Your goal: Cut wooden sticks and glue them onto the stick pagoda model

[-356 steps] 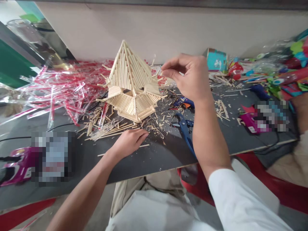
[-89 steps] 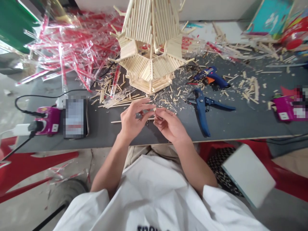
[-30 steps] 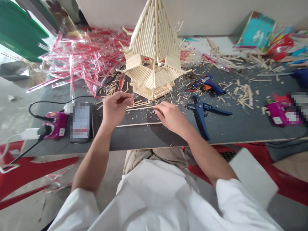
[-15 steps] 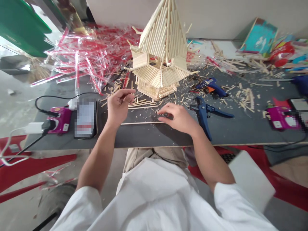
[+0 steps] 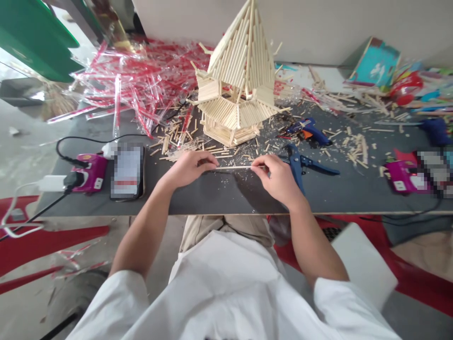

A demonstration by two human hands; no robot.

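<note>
A thin wooden stick (image 5: 233,167) stretches level between my two hands, just above the dark tabletop. Its left end is pinched by my left hand (image 5: 191,167), and my right hand (image 5: 276,177) grips the other end between thumb and fingers. Behind them stands a pagoda-like model (image 5: 237,94) built of pale sticks, with a pointed roof. Loose sticks (image 5: 221,153) lie at its foot. Close to the right of my right hand is a blue-handled cutter (image 5: 299,163), partly covered by that hand.
A blue glue gun (image 5: 311,130) lies amid wood scraps right of the model. Red-and-clear plastic wrappers (image 5: 134,85) heap up at the back left. On the left are a phone (image 5: 126,170) and a purple power adapter (image 5: 92,174) with cables. Another purple adapter (image 5: 403,177) sits far right.
My left hand has come down and right to pinch the stick's left end. The stick, lying near the table's front before, is now held by both hands, farther from the edge.
</note>
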